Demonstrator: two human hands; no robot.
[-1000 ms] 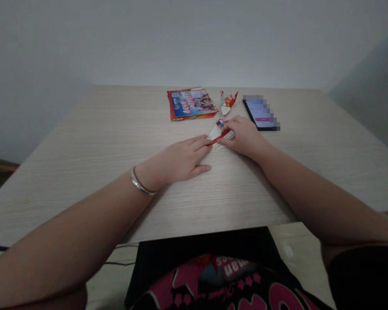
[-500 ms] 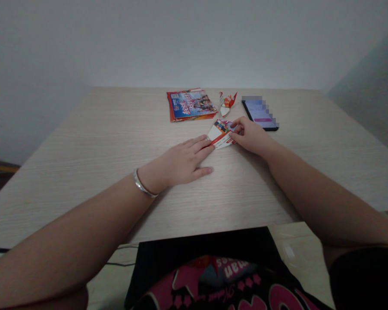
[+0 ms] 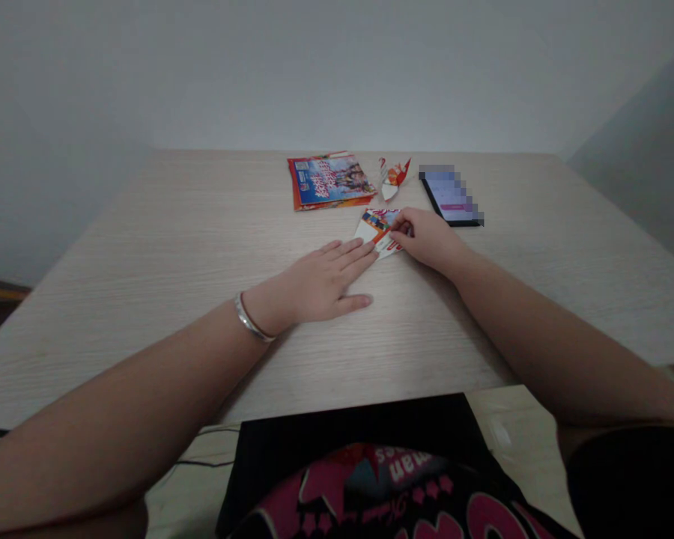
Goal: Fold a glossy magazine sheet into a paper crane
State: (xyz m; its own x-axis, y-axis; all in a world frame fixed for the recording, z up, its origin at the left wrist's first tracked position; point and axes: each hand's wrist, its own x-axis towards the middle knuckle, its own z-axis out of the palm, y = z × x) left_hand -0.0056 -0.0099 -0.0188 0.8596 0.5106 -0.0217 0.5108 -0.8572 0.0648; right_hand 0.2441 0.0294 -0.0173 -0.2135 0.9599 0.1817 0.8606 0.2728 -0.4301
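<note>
A small folded sheet of printed paper, white with orange, red and purple parts, lies on the table between my hands. My left hand rests flat, its fingertips on the paper's near left edge and its thumb stretched out on the table. With thumb and fingers pinched together, my right hand grips the right side of the paper, covering that part of it. Just beyond the paper stands a folded paper crane in red, orange and white.
A stack of printed leaflets lies at the back, left of the crane. To the right is a phone with its screen lit. The pale wooden table ends at the wall. Thin cables run below the near edge.
My right hand has shifted slightly left along the paper, its fingers curled tighter. My left fingers have spread a little and reach slightly further right. The paper has moved slightly left.
</note>
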